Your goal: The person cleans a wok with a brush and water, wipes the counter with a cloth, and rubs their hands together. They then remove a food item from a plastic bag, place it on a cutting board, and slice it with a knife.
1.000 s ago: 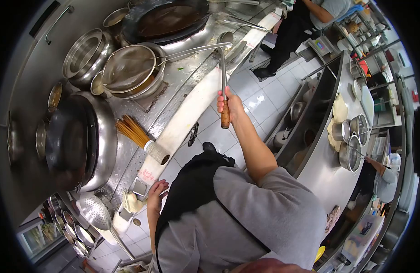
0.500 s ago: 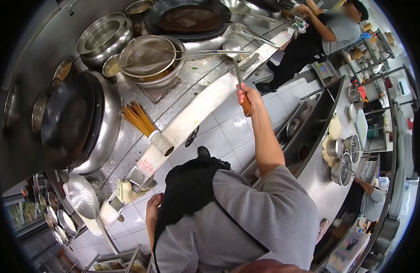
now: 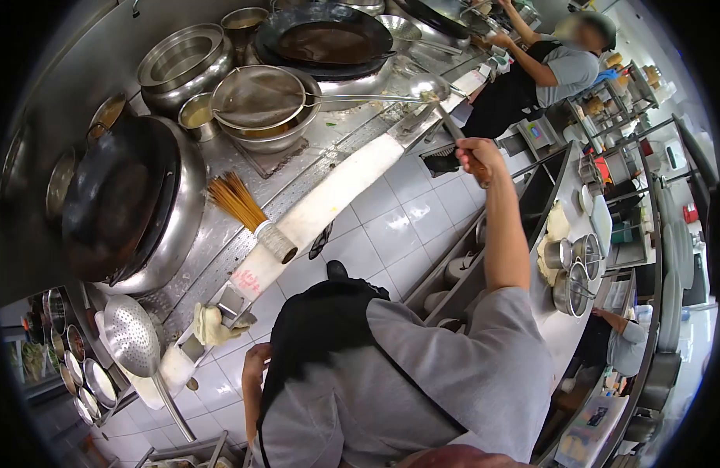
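1 ladle [image 3: 431, 89], in the right hand [image 3: 481, 160]. Hand is wrapped tight round the handle, fingers fully closed on it. Ladle: round silver metal bowl, straight metal shaft, brown wooden handle. Small pale patch in the bowl, too small to identify. Bowl is at the front edge of the metal surface [image 3: 348, 129], by the end of the strainer's long handle; can't tell if they touch.

Left hand [image 3: 256, 362] is low beside the black apron [image 3: 317, 320], fingers curled. Palm hidden, so can't tell how far open or if it holds anything.

Other counts: 1 mesh strainer [image 3: 258, 97] on 1 metal bowl [image 3: 276, 143], 1 bamboo brush [image 3: 251, 214] lying tilted, 1 skimmer [image 3: 132, 335] full of holes, 1 pale cloth [image 3: 212, 324]. 2 other people in view: one upper right [image 3: 567, 74], one far right [image 3: 627, 345].
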### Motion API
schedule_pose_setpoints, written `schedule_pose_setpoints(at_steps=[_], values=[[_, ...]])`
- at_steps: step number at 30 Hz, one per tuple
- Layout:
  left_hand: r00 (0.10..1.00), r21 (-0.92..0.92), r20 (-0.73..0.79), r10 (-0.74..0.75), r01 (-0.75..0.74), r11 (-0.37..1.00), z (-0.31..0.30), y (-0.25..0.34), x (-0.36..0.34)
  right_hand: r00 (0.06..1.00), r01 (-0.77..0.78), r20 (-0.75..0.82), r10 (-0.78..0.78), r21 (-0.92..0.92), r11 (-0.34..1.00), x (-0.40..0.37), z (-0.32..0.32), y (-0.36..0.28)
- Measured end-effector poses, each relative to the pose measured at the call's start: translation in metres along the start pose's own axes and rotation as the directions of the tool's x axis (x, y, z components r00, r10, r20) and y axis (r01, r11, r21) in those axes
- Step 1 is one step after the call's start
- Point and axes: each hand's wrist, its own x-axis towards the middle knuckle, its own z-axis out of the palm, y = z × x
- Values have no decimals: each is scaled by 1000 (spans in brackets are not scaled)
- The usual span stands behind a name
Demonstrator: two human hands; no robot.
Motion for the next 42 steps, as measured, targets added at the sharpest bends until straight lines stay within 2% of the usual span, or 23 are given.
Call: schedule_pose_setpoints(at_steps=[3, 8, 9, 11, 13, 15, 16, 19, 20, 21, 22, 23, 25, 27, 28, 29, 31, 33, 34, 38, 40, 41, 42], values=[[999, 46, 41, 34, -36, 998, 1, -1, 1, 997, 40, -64, -45, -87, 995, -29, -8, -35], [997, 2, 64, 42, -42, 999, 4, -6, 6, 999, 40, -1, -40, -109, 993, -67, 4, -98], [996, 8, 35, 86, -87, 996, 6, -11, 9, 997, 75, 45, -70, -119, 990, -67, 8, -108], [997, 93, 14, 75, -76, 993, 5, -8, 10, 986, 33, 167, -30, -15, 999, -62, 23, -131], [1000, 23, 17, 15, -16, 1000, 4, -15, 20, 970, 43, 236, -62, 84, 995, -39, 43, -148], [1000, -8, -2, -11, 11, 1000, 2, -20, 25, 934, -30, 355, -46, 205, 978, -13, 75, -169], [1000, -6, -30, -9, 9, 1000, 2, -21, 26, 934, -35, 355, -35, 190, 981, -9, 102, -182], [987, -65, -160, -15, 4, 998, 10, -18, 24, 799, -112, 601, -21, 183, 977, 54, 170, -212], [980, -77, -198, -17, 2, 997, 12, -19, 23, 811, -95, 585, -3, 137, 986, 67, 201, -223], [972, -91, -236, -21, -1, 996, 15, -20, 22, 821, 34, 567, -67, 68, 997, 82, 233, -231], [959, -142, -280, -50, 10, 990, 20, -21, 19, 817, 81, 571, -82, 28, 996, 104, 263, -240], [946, -161, -317, -75, 24, 987, 25, -24, 16, 791, 99, 611, -44, -56, 993, 138, 290, -251], [913, -208, -385, -133, 54, 977, 38, -30, 10, 845, 424, 454, -281, -251, 870, 166, 357, -255], [872, -235, -453, -188, 87, 968, 57, -37, 1, 754, 657, 513, -411, -594, 465, 205, 415, -256], [842, -284, -489, -227, 93, 954, 68, -40, -4, 686, 654, 413, -599, -710, 260, 219, 444, -247], [819, -289, -516, -253, 111, 951, 79, -44, -11, 662, 640, 409, -628, -745, 189, 234, 465, -240], [786, -294, -568, -243, 82, 952, 103, -55, -20, 563, 628, 509, -651, -775, -63, 252, 496, -222], [821, -48, -571, -15, -15, 999, 125, -78, -36, 607, 609, 564, -559, -783, -129, 265, 510, -216], [780, -316, -548, -304, 144, 938, 137, -44, -50, 636, 584, 551, -540, -802, -130, 261, 515, -221], [773, -469, -512, -375, 114, 876, 173, -72, -57, 584, 588, 577, -570, -786, -193, 265, 515, -206], [883, 57, -436, -173, 219, 974, 170, -184, -4, 529, 581, 617, -583, -764, -282, 280, 513, -191], [919, 317, -388, -69, 203, 926, 169, -214, 13, 545, 577, 619, -565, -766, -283, 276, 511, -197], [757, -339, -461, -463, 333, 880, 171, -147, -11, 561, 575, 622, -546, -767, -283, 262, 505, -206]])
